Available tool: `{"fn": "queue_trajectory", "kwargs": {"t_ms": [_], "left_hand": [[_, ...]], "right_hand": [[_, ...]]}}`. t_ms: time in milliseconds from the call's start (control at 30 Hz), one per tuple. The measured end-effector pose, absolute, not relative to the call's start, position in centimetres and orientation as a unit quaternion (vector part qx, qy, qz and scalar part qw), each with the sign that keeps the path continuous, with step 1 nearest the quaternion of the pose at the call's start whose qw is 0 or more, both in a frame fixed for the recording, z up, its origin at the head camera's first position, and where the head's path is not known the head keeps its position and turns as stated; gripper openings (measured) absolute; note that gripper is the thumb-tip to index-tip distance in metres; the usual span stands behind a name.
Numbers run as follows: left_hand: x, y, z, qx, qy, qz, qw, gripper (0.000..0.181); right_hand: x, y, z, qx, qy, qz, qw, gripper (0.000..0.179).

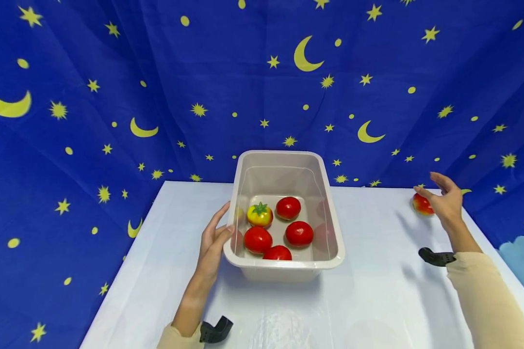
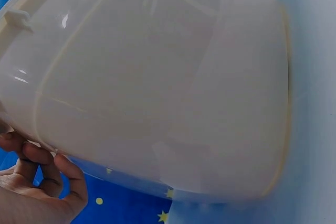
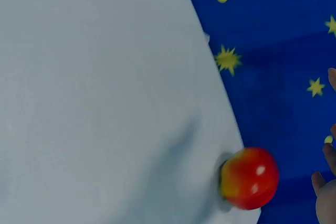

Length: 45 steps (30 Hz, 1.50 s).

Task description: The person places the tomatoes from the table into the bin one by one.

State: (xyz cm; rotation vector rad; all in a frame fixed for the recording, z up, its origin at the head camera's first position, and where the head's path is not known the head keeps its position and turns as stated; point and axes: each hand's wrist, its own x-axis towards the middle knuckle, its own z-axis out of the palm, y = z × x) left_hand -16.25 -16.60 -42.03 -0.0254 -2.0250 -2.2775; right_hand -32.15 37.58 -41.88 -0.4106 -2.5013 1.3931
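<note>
A pale grey plastic bin (image 1: 279, 276) stands mid-table, with several red tomato-like fruits (image 1: 299, 233) and one yellow-red fruit with a green leafy top (image 1: 259, 214) inside. My left hand (image 1: 211, 242) holds the bin's left rim, thumb on the edge; in the left wrist view its fingers (image 2: 73, 174) curl against the outer wall (image 2: 157, 87). Over at the far right, a round red-and-yellow fruit (image 3: 250, 178), apple-like, lies near the table's edge. My right hand (image 1: 449, 201) hovers by it with thumb and fingers spread; the right wrist view shows a gap between them.
A white table (image 1: 371, 291) extends around the bin. Behind it and along the sides hangs a blue cloth (image 1: 253, 87) with yellow moons and stars. Black camera mounts (image 1: 436, 257) sit at both wrists.
</note>
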Motion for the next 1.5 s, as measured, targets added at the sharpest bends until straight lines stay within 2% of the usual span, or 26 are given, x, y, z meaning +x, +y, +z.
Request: {"fn": "queue_trajectory", "kwargs": {"t_ms": [167, 567, 1000, 1333, 1500], "left_hand": [[-16.1, -16.6, -42.1, -0.009, -0.661, -0.749, 0.046, 0.052], [-16.1, -16.5, -42.0, -0.013, -0.664, -0.746, 0.05, 0.054], [-16.2, -16.6, -42.0, -0.017, -0.664, -0.746, 0.053, 0.053], [-16.3, -17.0, -42.1, -0.022, -0.665, -0.745, 0.047, 0.054], [-16.3, -16.9, -42.2, -0.027, -0.661, -0.748, 0.046, 0.054]], "right_hand": [[-32.2, 38.5, -43.0, -0.173, -0.855, 0.475, 0.118, 0.069], [-31.8, 40.7, -45.3, -0.181, -0.878, 0.435, 0.083, 0.085], [-32.2, 41.5, -46.9, -0.206, -0.875, 0.43, 0.083, 0.083], [-32.6, 41.0, -48.1, -0.224, -0.864, 0.449, 0.049, 0.081], [-32.9, 41.1, -48.3, -0.225, -0.862, 0.451, 0.05, 0.082]]}}
